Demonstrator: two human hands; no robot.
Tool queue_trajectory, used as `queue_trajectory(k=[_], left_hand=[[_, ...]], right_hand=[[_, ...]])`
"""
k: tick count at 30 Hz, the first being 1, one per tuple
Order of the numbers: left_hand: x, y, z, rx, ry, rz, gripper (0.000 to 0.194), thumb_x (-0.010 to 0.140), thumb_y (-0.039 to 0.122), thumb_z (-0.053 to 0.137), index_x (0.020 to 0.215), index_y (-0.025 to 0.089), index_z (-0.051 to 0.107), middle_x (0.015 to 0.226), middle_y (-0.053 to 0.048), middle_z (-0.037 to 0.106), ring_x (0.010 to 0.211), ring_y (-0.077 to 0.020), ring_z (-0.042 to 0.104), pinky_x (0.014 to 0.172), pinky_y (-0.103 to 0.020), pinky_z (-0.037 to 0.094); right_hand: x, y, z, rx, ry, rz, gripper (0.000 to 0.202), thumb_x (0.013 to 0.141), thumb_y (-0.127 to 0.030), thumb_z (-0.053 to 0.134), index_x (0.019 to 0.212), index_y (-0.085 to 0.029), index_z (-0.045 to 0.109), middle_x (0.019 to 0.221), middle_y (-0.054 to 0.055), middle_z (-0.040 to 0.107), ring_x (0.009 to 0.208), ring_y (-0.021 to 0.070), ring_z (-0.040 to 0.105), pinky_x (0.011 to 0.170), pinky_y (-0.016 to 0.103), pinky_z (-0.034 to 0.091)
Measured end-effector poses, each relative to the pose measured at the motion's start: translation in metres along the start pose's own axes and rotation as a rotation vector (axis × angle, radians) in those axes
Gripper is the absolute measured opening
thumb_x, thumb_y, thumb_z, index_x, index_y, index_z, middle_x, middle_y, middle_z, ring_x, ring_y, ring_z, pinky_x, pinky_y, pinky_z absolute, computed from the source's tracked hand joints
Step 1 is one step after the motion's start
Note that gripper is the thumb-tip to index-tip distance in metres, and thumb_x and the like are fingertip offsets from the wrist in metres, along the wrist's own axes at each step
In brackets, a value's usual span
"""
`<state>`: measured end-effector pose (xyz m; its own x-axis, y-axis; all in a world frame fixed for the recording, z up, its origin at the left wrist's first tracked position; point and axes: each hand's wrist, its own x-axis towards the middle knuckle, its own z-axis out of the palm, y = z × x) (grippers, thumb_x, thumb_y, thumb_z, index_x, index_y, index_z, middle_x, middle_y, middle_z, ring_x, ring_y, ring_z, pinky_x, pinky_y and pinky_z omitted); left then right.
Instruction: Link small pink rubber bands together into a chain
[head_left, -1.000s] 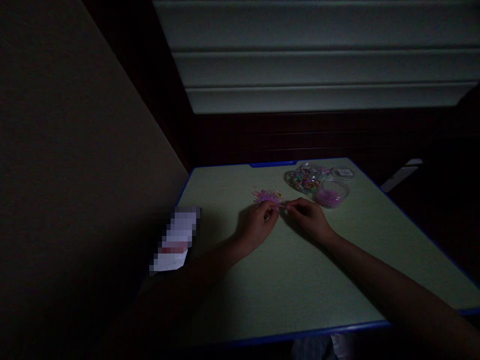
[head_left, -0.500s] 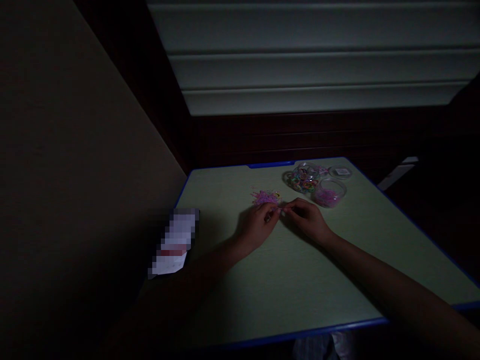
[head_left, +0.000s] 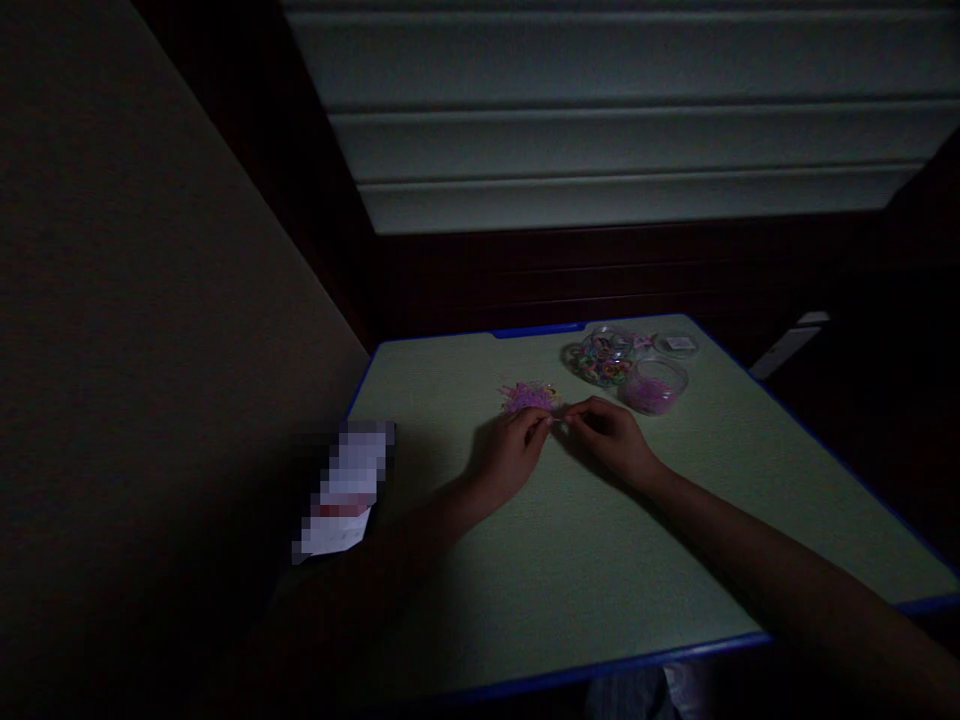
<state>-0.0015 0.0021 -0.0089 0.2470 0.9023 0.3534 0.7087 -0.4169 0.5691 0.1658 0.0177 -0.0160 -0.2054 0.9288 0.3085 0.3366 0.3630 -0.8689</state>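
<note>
The scene is dim. My left hand (head_left: 508, 452) and my right hand (head_left: 611, 436) rest on a pale green table (head_left: 585, 540), fingertips nearly touching. They pinch something tiny between them; I cannot make out what. Just beyond the fingertips lies a small pile of pink and purple loops (head_left: 527, 396). Farther right stands a clear round tub of pink bits (head_left: 655, 385), and behind it a clear tub of mixed-colour loops (head_left: 602, 358).
A small clear lid (head_left: 677, 344) lies at the table's far right corner. The table has a blue rim (head_left: 622, 660). A blurred white packet (head_left: 345, 490) sits at its left edge. A wall stands to the left, a slatted blind behind.
The view has drifted slightly, so everything sits a little to the left. My fingertips have closed up a bit; the hands stay in the same spot by the pink pile.
</note>
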Motion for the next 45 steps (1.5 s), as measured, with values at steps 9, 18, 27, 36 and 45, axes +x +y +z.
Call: queue_trajectory(k=[9,18,27,36,45], left_hand=[[0.0000,-0.0004,-0.0001,0.001,0.013,0.009,0.021,0.084,0.030,0.039,0.089,0.021,0.056,0.080,0.000,0.061,0.071,-0.0107,0.054,0.065,-0.020,0.040],[0.0001,0.0002,0.0004,-0.022,0.004,-0.008,0.020,0.083,0.030,0.040,0.088,0.020,0.057,0.077,0.000,0.060,0.068,-0.0103,0.053,0.063,-0.020,0.039],[-0.0004,-0.0004,0.0007,-0.017,-0.013,0.020,0.021,0.084,0.032,0.039,0.087,0.020,0.057,0.074,0.001,0.060,0.065,-0.0092,0.052,0.060,-0.019,0.039],[-0.0003,-0.0004,0.0023,-0.030,0.009,-0.023,0.022,0.083,0.032,0.040,0.089,0.021,0.057,0.074,0.001,0.060,0.063,-0.0093,0.052,0.058,-0.019,0.039],[0.0005,-0.0043,0.0042,-0.093,0.025,-0.046,0.023,0.083,0.034,0.039,0.092,0.021,0.056,0.073,0.001,0.059,0.062,-0.0088,0.051,0.058,-0.019,0.039]], right_hand=[[-0.0018,-0.0044,-0.0003,-0.018,-0.017,0.014,0.025,0.075,-0.037,0.052,0.081,-0.015,0.063,0.077,0.004,0.060,0.067,0.0131,0.054,0.062,0.025,0.042],[-0.0003,-0.0005,-0.0003,-0.073,-0.025,-0.016,0.023,0.075,-0.034,0.051,0.078,-0.015,0.063,0.074,0.005,0.060,0.067,0.0135,0.054,0.062,0.026,0.042],[-0.0004,-0.0003,-0.0008,-0.034,-0.062,-0.010,0.021,0.076,-0.032,0.048,0.078,-0.015,0.060,0.071,0.003,0.059,0.065,0.0122,0.052,0.060,0.023,0.041],[-0.0008,0.0010,-0.0023,-0.009,-0.046,0.017,0.023,0.076,-0.034,0.049,0.080,-0.014,0.061,0.074,0.004,0.061,0.067,0.0136,0.054,0.062,0.025,0.043],[-0.0003,0.0029,-0.0013,0.036,0.018,0.008,0.023,0.074,-0.036,0.052,0.078,-0.015,0.061,0.075,0.005,0.061,0.068,0.0143,0.055,0.064,0.026,0.043]])
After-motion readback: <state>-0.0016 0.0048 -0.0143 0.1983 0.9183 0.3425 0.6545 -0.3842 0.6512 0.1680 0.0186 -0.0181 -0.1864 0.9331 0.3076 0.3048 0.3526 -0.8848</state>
